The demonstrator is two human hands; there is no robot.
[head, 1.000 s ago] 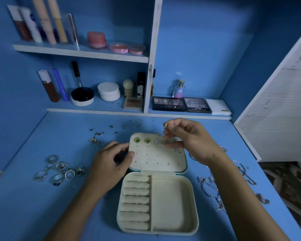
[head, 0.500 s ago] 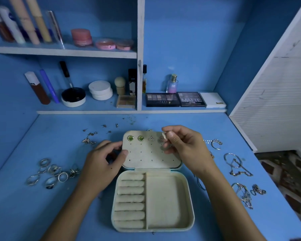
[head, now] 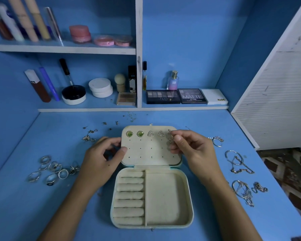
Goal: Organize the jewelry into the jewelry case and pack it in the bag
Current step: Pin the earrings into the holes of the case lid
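Well out to the left of your left hand [head: 102,157], the rings [head: 49,169] are lying loose on the counter [head: 42,214], waiting their turn. That grip is curling round the left edge of the jewelry case [head: 151,180], thumb on the earring panel [head: 150,147], steadying it. You are filling the panel's top row: four studs are sitting left of your right hand [head: 189,146], whose thumb and fingertips are pinching a small earring [head: 170,136] at the fifth place. Next, I judge, you are needing to steer its post into that hole; which way the post points I cannot tell. The case's long axis is running away from you, lid farthest. Chains [head: 240,162] are lying right of that grip.
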